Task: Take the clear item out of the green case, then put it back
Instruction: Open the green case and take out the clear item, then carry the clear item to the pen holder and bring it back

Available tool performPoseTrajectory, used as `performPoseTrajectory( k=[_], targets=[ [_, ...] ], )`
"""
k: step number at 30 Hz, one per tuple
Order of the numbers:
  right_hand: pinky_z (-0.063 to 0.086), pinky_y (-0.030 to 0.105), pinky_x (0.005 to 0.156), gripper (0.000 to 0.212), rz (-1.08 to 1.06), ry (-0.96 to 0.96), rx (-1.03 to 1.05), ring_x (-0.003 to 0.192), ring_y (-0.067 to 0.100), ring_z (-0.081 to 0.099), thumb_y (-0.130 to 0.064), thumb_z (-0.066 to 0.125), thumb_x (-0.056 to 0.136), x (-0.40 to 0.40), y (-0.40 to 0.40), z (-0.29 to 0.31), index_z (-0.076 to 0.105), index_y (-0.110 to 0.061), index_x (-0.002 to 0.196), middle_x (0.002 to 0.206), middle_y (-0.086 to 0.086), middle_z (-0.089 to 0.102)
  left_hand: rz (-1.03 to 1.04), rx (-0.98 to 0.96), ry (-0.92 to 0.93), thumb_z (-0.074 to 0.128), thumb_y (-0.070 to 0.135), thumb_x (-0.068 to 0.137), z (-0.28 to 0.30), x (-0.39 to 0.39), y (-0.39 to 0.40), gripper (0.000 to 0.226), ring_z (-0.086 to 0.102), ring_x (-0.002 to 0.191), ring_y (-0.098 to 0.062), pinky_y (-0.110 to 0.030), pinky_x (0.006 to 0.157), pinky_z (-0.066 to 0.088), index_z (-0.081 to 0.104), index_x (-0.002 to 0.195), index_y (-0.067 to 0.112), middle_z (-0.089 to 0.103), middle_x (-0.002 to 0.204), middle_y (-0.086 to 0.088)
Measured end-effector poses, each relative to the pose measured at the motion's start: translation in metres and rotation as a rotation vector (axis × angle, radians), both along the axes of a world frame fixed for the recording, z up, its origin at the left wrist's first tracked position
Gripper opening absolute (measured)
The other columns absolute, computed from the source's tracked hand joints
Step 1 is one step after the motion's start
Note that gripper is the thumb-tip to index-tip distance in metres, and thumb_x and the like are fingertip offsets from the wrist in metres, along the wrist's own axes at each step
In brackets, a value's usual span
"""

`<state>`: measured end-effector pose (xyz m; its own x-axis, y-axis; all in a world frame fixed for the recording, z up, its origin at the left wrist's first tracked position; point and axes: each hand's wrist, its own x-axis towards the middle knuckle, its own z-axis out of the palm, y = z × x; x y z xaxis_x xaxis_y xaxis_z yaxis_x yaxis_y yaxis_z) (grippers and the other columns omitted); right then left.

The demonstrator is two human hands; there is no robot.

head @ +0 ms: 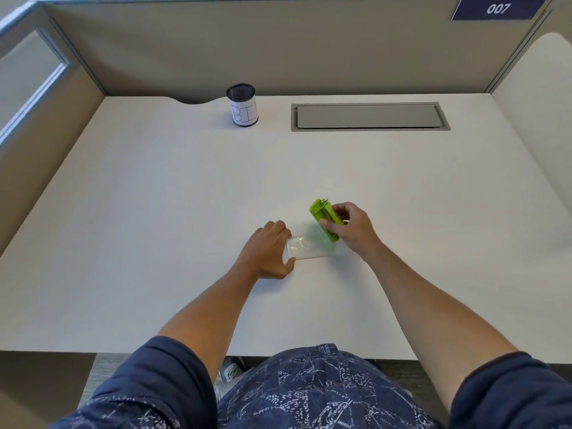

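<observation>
Patterned blue sleeves (161,382) frame the bottom edge. On the smooth white desk (154,243) a flat clear item (306,247) is pinned by the left hand (267,250); just beside it, a glossy green case (325,218) is gripped, tilted, by the right hand (353,227). Well behind stands a mesh cup (242,105).

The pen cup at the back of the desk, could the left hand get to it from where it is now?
Probably yes: bare desk lies between the left hand and the pen cup. But that hand is pressing on the clear item and would have to let go.
</observation>
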<state>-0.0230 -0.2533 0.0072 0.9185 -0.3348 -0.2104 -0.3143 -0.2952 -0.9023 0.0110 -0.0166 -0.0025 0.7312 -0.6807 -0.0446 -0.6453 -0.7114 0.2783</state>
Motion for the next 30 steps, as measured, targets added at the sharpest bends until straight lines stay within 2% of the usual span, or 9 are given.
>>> performPoseTrajectory(
  k=[4, 7, 13, 23, 27, 30],
  targets=[
    [0.054, 0.034, 0.081, 0.046, -0.097, 0.089, -0.390, 0.094, 0.015, 0.064, -0.040, 0.085, 0.074, -0.010, -0.012, 0.002, 0.065, -0.020, 0.109, 0.107, -0.007, 0.066, -0.005, 0.005, 0.000, 0.066, 0.049, 0.078, 0.000, 0.001, 0.000, 0.055, 0.054, 0.105, -0.022, -0.033, 0.087, 0.051, 0.061, 0.118, 0.012, 0.058, 0.114, -0.002],
    [0.052, 0.034, 0.077, 0.045, -0.107, 0.140, -0.556, 0.095, 0.020, 0.065, -0.046, 0.081, 0.074, -0.020, -0.016, 0.000, 0.064, -0.019, 0.106, 0.109, -0.004, 0.064, -0.012, 0.010, -0.007, 0.066, 0.050, 0.077, 0.000, 0.001, 0.000, 0.054, 0.054, 0.101, -0.022, -0.032, 0.084, 0.050, 0.061, 0.115, 0.012, 0.057, 0.111, -0.001],
    [0.053, 0.037, 0.076, 0.044, -0.093, 0.195, -0.676, 0.096, 0.029, 0.066, -0.046, 0.078, 0.078, -0.030, -0.013, -0.002, 0.065, -0.014, 0.105, 0.110, 0.003, 0.063, -0.059, 0.053, -0.043, 0.064, 0.052, 0.073, 0.003, 0.004, 0.000, 0.054, 0.054, 0.093, -0.022, -0.031, 0.078, 0.048, 0.061, 0.110, 0.012, 0.056, 0.106, -0.001],
    [0.054, 0.040, 0.077, 0.050, -0.062, 0.228, -0.764, 0.102, 0.033, 0.064, -0.044, 0.073, 0.083, -0.028, -0.007, -0.003, 0.061, -0.006, 0.113, 0.115, 0.011, 0.061, -0.116, 0.076, -0.068, 0.062, 0.054, 0.072, 0.002, 0.003, 0.001, 0.054, 0.051, 0.088, -0.021, -0.032, 0.076, 0.047, 0.060, 0.106, 0.012, 0.054, 0.103, -0.001],
    [0.055, 0.041, 0.076, 0.058, -0.077, 0.258, -0.808, 0.103, 0.033, 0.061, -0.049, 0.074, 0.078, -0.027, -0.004, 0.001, 0.057, -0.006, 0.113, 0.112, 0.011, 0.059, -0.118, 0.069, -0.076, 0.063, 0.053, 0.071, 0.002, 0.004, 0.003, 0.053, 0.051, 0.085, -0.022, -0.031, 0.072, 0.046, 0.059, 0.104, 0.011, 0.054, 0.101, -0.002],
    [0.055, 0.042, 0.075, 0.056, -0.095, 0.103, -0.945, 0.096, 0.034, 0.060, -0.047, 0.075, 0.075, -0.028, -0.001, 0.004, 0.061, -0.006, 0.110, 0.106, 0.012, 0.060, -0.116, 0.071, -0.074, 0.062, 0.053, 0.071, 0.001, 0.004, 0.004, 0.053, 0.051, 0.086, -0.022, -0.031, 0.073, 0.046, 0.059, 0.104, 0.011, 0.054, 0.101, -0.002]
  ],
)
